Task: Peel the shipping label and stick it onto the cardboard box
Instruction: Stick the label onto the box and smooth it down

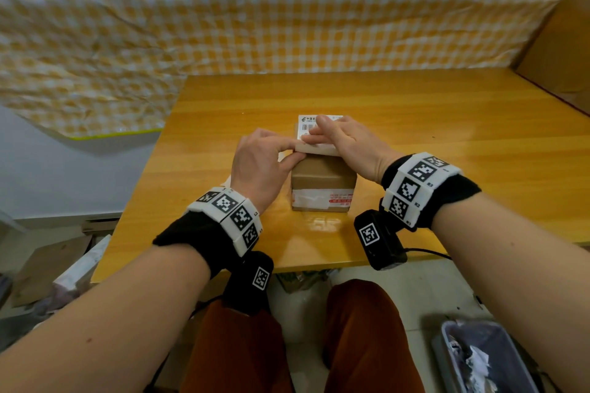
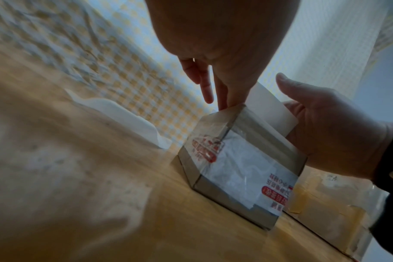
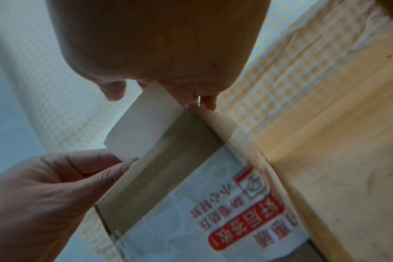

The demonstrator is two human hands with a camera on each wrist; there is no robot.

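Hands meet over the small cardboard box [image 1: 323, 180] near the middle of your wooden table [image 1: 447, 143]. Your left hand [image 1: 260, 163] pinches the near-left edge of the shipping label [image 1: 314, 147], which lies across the box top. Your right hand [image 1: 346, 145] lies flat on it, fingers straight, hiding most of the print; only a barcode strip shows past the fingertips. From the left wrist view, crumpled white paper [image 2: 123, 115] sits beyond the box, too blurred to identify. Red-printed tape [image 1: 341, 198] wraps the box front.
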